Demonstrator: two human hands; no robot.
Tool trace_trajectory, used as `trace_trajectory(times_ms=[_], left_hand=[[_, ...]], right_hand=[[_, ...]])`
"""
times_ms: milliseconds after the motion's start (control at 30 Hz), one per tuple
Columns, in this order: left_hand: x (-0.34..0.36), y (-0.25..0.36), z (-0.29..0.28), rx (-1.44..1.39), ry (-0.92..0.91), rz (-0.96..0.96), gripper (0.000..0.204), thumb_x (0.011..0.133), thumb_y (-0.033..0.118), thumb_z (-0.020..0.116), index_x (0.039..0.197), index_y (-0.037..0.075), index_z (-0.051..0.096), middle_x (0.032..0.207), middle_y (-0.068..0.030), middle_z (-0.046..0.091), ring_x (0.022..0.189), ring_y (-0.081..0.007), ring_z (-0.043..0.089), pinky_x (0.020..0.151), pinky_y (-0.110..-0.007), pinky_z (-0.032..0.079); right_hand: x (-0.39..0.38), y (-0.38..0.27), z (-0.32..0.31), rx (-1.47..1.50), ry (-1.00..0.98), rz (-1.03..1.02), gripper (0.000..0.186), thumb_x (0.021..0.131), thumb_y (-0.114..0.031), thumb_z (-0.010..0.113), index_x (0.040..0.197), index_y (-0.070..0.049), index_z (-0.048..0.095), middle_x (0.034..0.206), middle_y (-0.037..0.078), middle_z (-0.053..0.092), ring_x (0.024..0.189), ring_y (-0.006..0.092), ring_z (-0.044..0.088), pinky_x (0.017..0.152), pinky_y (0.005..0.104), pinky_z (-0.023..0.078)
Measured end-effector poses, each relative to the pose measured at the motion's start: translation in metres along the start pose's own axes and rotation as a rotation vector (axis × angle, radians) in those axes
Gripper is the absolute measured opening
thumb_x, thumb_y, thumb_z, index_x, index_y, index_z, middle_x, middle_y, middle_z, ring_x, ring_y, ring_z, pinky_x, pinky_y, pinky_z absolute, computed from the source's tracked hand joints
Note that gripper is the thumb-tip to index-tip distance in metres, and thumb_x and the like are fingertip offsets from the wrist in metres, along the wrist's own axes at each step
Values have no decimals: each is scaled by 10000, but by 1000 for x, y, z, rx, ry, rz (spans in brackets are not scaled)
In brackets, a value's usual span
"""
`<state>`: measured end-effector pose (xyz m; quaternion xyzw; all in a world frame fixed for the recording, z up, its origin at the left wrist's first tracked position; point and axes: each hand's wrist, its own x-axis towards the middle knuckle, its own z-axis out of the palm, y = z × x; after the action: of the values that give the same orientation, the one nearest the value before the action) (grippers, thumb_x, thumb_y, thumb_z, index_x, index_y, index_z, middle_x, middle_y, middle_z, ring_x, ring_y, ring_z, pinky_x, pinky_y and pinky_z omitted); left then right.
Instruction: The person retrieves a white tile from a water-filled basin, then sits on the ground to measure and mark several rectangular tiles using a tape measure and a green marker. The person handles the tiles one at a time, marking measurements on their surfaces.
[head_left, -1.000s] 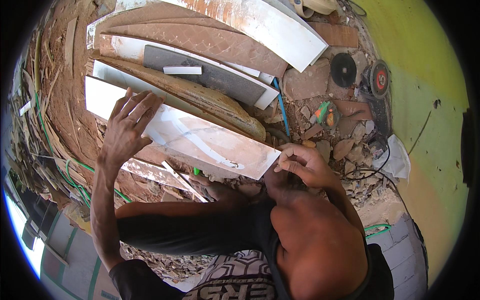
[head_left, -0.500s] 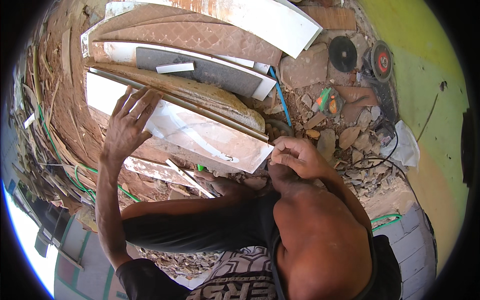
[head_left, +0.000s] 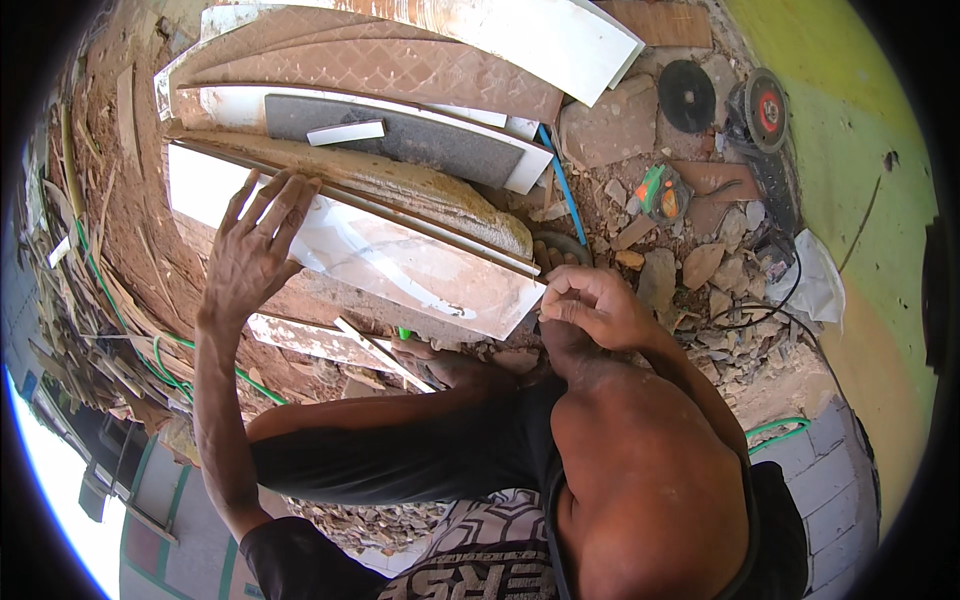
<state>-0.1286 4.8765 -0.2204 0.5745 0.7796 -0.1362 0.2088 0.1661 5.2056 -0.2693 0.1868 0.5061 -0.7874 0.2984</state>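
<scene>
A long glossy white tile [head_left: 400, 262] lies slanted across rubble, under a dusty brown tile [head_left: 420, 185]. My left hand [head_left: 250, 255] presses flat on the white tile's left part, fingers spread. My right hand [head_left: 590, 305] sits at the tile's right corner, fingers pinched together on something small and dark that I cannot make out. My knee and shoulder fill the lower middle and hide the ground below the tile.
More stacked tiles [head_left: 400, 70] lie beyond. To the right: an angle grinder [head_left: 765, 120], a black cutting disc [head_left: 687, 95], a green and orange tape measure [head_left: 662, 192], broken tile pieces [head_left: 700, 265], a black cable. Wood scraps and a green hose [head_left: 160, 365] lie left.
The view has shifted so the tiles sit slightly lower and larger. My left hand stays flat on the white tile; my right hand remains pinched at its right corner.
</scene>
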Motion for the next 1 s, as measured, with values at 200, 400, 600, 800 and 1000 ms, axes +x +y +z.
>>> trace_trajectory(times_ms=[200, 400, 600, 800, 1000], left_hand=[[1, -1, 0, 6, -4, 11, 1185, 576, 374, 904, 1569, 158, 294, 1596, 5, 343, 1456, -180, 342, 1288, -400, 183], [3, 1, -1, 0, 6, 24, 1164, 607, 372, 891, 1571, 141, 282, 1592, 2, 349, 1456, -190, 342, 1284, -395, 199], [-6, 4, 0, -103, 48, -30, 1145, 610, 358, 886, 1569, 155, 295, 1570, -29, 368, 1441, -223, 361, 1260, -413, 256], [-19, -20, -3, -442, 518, -581, 973, 740, 437, 855, 1542, 176, 370, 1447, -208, 439, 1346, -386, 450, 1070, -533, 453], [-38, -76, 52, -503, 653, -1087, 744, 971, 549, 575, 1463, 7, 446, 1440, -239, 433, 1356, -388, 434, 1100, -535, 401]], right_hand=[[2, -1, 1, -10, -10, 15, 103, 959, -75, 635, 946, 25, 653, 945, 63, 635, 913, 140, 630, 833, 285, 502], [0, 0, 2, -16, 21, -12, 91, 965, -55, 623, 944, 28, 651, 937, 73, 631, 923, 154, 637, 844, 291, 504], [3, -1, 0, -114, 17, -43, 65, 934, -28, 622, 940, 25, 659, 922, 88, 666, 867, 162, 633, 821, 310, 500], [-13, 2, 2, 56, 161, -82, 92, 968, -26, 585, 1008, 34, 641, 905, 102, 666, 801, 168, 648, 780, 307, 529], [-5, 14, 0, -21, 403, -96, 151, 991, -18, 546, 1092, 66, 621, 929, 137, 664, 803, 174, 662, 735, 291, 544]])
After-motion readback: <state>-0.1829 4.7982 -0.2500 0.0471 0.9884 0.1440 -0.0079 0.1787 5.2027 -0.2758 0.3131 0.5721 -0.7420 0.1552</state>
